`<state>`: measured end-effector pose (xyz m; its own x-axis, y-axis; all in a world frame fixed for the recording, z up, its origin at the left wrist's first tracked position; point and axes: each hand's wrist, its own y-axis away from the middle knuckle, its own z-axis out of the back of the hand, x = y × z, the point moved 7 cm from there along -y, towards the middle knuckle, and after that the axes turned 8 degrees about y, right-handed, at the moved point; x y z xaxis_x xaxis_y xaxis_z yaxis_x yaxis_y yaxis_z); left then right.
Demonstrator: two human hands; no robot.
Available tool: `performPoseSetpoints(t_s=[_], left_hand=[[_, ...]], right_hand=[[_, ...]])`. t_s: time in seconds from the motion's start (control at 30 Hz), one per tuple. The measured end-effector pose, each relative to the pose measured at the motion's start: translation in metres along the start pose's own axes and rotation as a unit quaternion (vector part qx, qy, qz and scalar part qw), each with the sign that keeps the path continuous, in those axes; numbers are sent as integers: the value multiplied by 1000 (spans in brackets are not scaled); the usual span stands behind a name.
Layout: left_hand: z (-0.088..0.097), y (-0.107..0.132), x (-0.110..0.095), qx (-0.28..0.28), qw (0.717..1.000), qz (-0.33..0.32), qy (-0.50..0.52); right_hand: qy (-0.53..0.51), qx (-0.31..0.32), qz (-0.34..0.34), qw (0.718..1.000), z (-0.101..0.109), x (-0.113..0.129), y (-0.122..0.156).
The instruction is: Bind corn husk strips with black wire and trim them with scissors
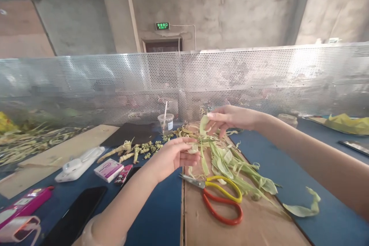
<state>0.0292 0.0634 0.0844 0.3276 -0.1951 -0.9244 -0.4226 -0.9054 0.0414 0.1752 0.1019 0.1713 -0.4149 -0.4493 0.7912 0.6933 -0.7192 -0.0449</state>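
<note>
My right hand is raised over the wooden board, its thumb and fingers pinching a pale green leaf-like strip. Lower and to the left, my left hand is closed round a pale piece of similar leaf; how far the two pieces join cannot be made out. Beneath and beyond both hands lies a loose heap of pale green, husk-like strips. Scissors with one yellow and one red handle rest on the board just below the hands, blades pointing left. One curled strip lies apart on the blue surface at right.
Small knotted green pieces lie left of my hands, near a plastic cup with a straw. A pink-white box, white case and black phone sit at left. A perforated metal screen stands behind.
</note>
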Motion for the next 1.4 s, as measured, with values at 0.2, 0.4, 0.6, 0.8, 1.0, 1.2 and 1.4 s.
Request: performPoseSetpoints(t_s=[0.2,0.4,0.6,0.8,1.0,1.2,1.4], left_hand=[[-8,-11,-30,41,997,-58,31],[-30,-13,-32,99,993,-68,-6],[-45,3,-41,153,975,-97,-130],[-47,13,-46,141,978,-64,-142],[-53,16,-38,162,977,-34,-131],[-45,10,-24,193,977,38,-76],[-43,6,-17,195,979,64,11]], right_hand=[[46,-178,70,980,20,14,-4],[161,-298,147,929,11,33,6],[345,-379,234,826,-23,40,34],[399,-299,414,762,-56,37,50],[383,-234,406,796,-63,35,53],[402,-207,416,789,-75,34,51],[438,-210,417,768,-75,39,52]])
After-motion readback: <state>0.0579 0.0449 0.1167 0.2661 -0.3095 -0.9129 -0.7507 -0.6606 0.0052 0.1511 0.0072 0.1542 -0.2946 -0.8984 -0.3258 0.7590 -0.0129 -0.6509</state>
